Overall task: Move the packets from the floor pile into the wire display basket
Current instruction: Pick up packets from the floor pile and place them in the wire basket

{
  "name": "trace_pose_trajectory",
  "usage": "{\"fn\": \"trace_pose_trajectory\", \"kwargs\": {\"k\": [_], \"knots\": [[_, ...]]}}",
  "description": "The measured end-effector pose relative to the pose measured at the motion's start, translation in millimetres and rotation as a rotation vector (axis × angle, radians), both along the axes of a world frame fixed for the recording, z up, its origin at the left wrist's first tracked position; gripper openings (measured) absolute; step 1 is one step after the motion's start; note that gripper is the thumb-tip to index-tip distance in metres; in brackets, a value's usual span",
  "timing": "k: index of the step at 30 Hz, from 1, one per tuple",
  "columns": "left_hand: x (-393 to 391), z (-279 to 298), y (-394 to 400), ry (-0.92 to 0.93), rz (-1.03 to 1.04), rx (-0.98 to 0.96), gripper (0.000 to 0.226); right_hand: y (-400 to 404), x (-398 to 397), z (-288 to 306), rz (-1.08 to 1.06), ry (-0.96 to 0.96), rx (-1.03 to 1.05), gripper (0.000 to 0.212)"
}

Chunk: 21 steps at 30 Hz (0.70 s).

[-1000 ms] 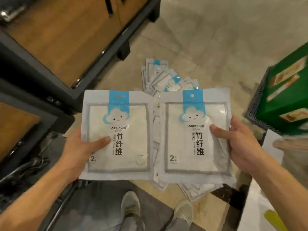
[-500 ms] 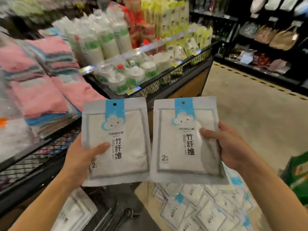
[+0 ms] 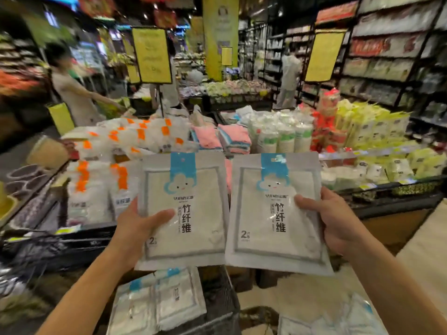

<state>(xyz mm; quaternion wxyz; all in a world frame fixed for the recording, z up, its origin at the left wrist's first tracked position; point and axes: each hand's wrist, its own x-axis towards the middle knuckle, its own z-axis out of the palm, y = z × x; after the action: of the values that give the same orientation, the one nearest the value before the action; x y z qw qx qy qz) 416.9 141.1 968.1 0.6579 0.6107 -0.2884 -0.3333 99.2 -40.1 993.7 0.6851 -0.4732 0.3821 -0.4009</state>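
Pinching one packet each: left hand (image 3: 135,230), right hand (image 3: 338,223) grip; fingers behind hidden (background blurred).

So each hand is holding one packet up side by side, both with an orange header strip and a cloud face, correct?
Not quite: the header strips are blue, not orange. The head view shows the left hand holding the left packet and the right hand holding the right packet, side by side, each with a blue strip and cloud face. The orange markings are on other bags on the display behind.

Packets (image 3: 338,317) lie scattered on the floor (image 3: 302,296).
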Motion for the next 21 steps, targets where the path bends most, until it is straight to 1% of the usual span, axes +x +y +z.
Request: {"fn": "trace_pose_trajectory", "kwargs": {"k": [3,4,9,14,17,21], "knots": [[9.2,-2.2,55.4,0.028,0.108,0.009,0.076,17.7,25.7,4.0,0.103,-0.023,-0.012,0.036],[12.4,-3.4,73.5,0.051,0.148,0.002,0.077,23.4,34.2,4.0,0.137,-0.023,-0.017,0.037],[22.3,-4.6,153.8,0.096,0.288,0.003,0.066,53.2,75.5,0.6,0.295,-0.020,-0.021,0.037],[43.9,-5.5,207.9,0.110,0.365,0.027,0.056,89.8,118.2,-3.9,0.389,-0.037,-0.002,0.035],[71.9,-9.9,227.0,0.125,0.363,0.030,0.056,110.2,150.9,-8.2,0.393,-0.045,0.001,0.038],[113.7,-11.5,241.9,0.141,0.339,0.045,0.053,129.4,197.2,-16.8,0.353,-0.038,-0.002,0.035]]}}
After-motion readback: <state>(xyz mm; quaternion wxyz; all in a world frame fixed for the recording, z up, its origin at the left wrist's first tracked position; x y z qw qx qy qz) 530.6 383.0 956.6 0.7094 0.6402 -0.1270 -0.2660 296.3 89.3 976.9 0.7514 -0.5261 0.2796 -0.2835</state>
